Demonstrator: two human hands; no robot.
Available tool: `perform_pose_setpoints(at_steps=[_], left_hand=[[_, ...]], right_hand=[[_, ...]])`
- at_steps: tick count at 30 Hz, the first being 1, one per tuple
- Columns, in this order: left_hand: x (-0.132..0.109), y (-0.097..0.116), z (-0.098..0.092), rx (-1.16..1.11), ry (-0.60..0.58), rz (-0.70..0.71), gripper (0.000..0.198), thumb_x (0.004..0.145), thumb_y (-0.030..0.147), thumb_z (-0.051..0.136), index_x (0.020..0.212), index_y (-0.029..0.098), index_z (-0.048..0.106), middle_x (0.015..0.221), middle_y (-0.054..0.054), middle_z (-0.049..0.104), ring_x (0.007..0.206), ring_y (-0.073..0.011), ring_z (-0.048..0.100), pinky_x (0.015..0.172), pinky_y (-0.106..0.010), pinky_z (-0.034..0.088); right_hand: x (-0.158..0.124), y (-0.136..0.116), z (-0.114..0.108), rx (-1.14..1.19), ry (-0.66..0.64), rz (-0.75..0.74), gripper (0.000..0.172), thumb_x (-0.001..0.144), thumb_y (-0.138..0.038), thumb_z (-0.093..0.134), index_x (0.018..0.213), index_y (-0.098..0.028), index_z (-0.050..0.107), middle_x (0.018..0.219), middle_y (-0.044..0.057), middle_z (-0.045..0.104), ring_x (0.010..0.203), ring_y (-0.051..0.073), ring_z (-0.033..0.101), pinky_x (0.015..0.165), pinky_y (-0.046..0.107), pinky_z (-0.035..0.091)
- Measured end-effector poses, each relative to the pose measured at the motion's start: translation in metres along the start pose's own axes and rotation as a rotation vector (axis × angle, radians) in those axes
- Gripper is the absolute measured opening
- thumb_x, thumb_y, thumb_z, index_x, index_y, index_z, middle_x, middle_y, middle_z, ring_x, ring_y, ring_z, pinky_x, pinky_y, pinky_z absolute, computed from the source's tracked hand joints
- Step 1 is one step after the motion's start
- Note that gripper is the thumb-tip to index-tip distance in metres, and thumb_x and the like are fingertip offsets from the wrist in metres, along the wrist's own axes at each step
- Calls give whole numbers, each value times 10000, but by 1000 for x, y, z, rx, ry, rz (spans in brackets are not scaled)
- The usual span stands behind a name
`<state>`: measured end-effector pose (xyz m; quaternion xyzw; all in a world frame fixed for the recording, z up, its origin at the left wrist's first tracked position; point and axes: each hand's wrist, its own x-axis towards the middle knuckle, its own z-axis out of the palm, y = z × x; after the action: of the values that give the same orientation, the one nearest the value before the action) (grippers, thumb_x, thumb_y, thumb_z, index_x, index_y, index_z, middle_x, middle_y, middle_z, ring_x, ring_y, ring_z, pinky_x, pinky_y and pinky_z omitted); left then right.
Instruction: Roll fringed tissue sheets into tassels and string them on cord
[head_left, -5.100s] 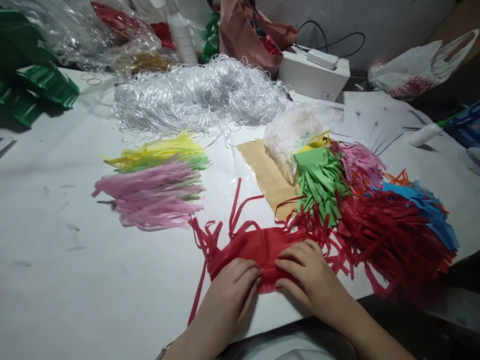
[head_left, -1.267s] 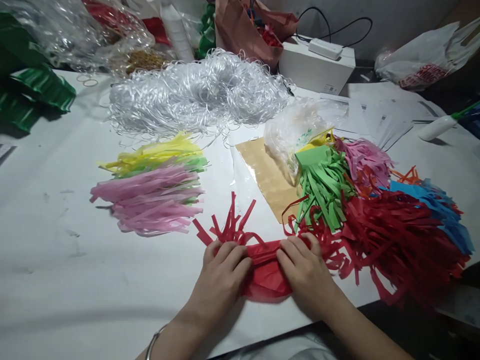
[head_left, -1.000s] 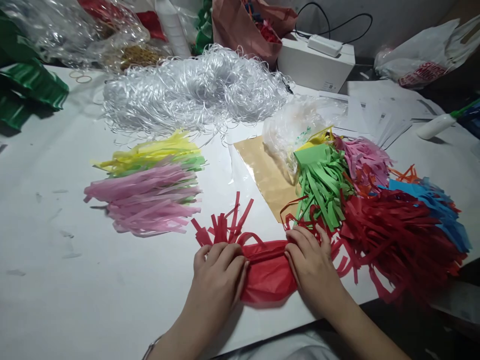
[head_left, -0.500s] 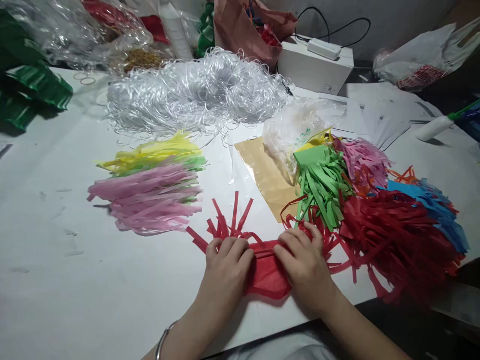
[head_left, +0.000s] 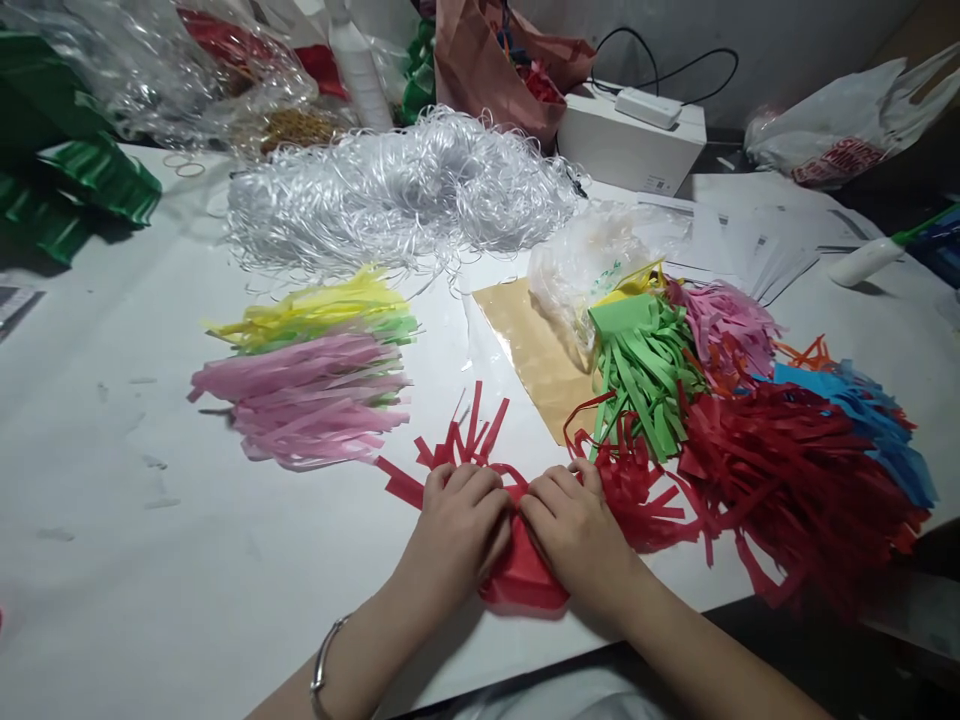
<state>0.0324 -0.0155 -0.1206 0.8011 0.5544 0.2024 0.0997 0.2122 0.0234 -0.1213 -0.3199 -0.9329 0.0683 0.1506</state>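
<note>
A red tissue paper tassel [head_left: 529,575] lies crosswise at the table's front edge, its uncut middle between my hands and cut strips fanning out on both sides. My left hand [head_left: 469,515] closes over the left part of its middle, fingertips curled down on the paper. Close beside it, my right hand [head_left: 574,515] grips the right part in the same way. The fingertips and the paper under them are partly hidden. Right of my right hand lies a heap of dark red tassels [head_left: 795,480]. A green tassel [head_left: 645,360] rests behind it.
Pink tassels [head_left: 300,400] and a yellow one [head_left: 322,305] lie at left. White shiny ribbon [head_left: 405,190] is heaped at the back. A brown envelope [head_left: 536,345], a clear plastic bag [head_left: 581,265], blue strips [head_left: 862,410] and a white box [head_left: 634,140] are to the right.
My right hand has moved left, closer to my left hand. The red paper's middle is narrower and more bunched between them. The view has shifted slightly.
</note>
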Motion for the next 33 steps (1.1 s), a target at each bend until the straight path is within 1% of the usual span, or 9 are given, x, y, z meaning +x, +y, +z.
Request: perform_pose_setpoints(at_steps=[4, 7, 10, 16, 20, 25, 28, 31, 33], left_hand=[[-4, -2, 3, -41, 14, -17, 173, 896, 77, 504, 884, 188, 636, 906, -47, 671, 845, -234, 533, 850, -419, 341], [-9, -3, 5, -26, 33, -16, 224, 895, 37, 493, 814, 189, 636, 863, -40, 670, 829, -233, 535, 858, -429, 329], [-14, -4, 4, -43, 43, -44, 218, 923, 58, 503, 818, 186, 645, 877, -43, 678, 840, -238, 546, 854, -434, 324], [-18, 0, 2, 25, 80, -64, 220, 956, 73, 473, 886, 170, 657, 934, -60, 711, 904, -259, 573, 881, -445, 320], [-10, 9, 0, 124, 37, -108, 223, 916, 60, 474, 847, 154, 664, 915, -80, 703, 880, -276, 576, 874, -467, 340], [2, 16, -2, 237, -21, -180, 166, 847, 77, 529, 794, 152, 666, 854, -89, 678, 823, -295, 576, 805, -482, 367], [2, 12, -2, 243, 38, -59, 218, 821, 0, 529, 804, 167, 669, 888, -65, 699, 851, -270, 587, 869, -486, 359], [0, 9, 0, 214, 79, 110, 233, 860, 4, 535, 829, 181, 683, 891, -42, 712, 902, -257, 592, 974, -506, 321], [0, 8, 3, 226, 76, 150, 215, 893, 33, 537, 840, 177, 688, 884, -48, 712, 918, -264, 591, 1007, -523, 303]], right_hand=[[1, -1, 6, -57, 27, -56, 258, 944, -41, 417, 796, -173, 582, 781, 45, 592, 785, 217, 479, 939, 441, 317], [-5, 4, 1, -44, -35, -77, 199, 937, -65, 457, 824, -173, 580, 820, 48, 606, 817, 221, 492, 969, 451, 306], [-18, 15, -7, 9, -63, -60, 162, 933, -70, 478, 878, -166, 597, 896, 58, 640, 896, 229, 522, 1007, 468, 284], [-35, 26, -13, 122, 52, 53, 218, 959, -61, 443, 944, -177, 626, 1037, 70, 671, 1039, 234, 549, 1038, 472, 273], [-29, 16, -11, 130, 89, 210, 185, 981, -109, 466, 900, -185, 614, 1059, 72, 657, 1045, 229, 566, 1057, 486, 266], [-18, 7, -10, 35, 79, 371, 146, 939, -133, 539, 808, -176, 589, 1026, 92, 666, 1020, 265, 580, 1031, 520, 288], [-15, 6, -11, 23, 83, 355, 149, 923, -86, 545, 830, -186, 602, 1013, 72, 667, 1000, 243, 574, 1046, 508, 274], [-15, 5, -12, 10, 69, 213, 228, 919, -23, 493, 829, -200, 606, 947, 46, 664, 978, 218, 555, 1078, 491, 239], [-15, 3, -13, -9, 55, 126, 243, 912, -13, 476, 812, -197, 600, 901, 46, 661, 966, 221, 544, 1087, 486, 229]])
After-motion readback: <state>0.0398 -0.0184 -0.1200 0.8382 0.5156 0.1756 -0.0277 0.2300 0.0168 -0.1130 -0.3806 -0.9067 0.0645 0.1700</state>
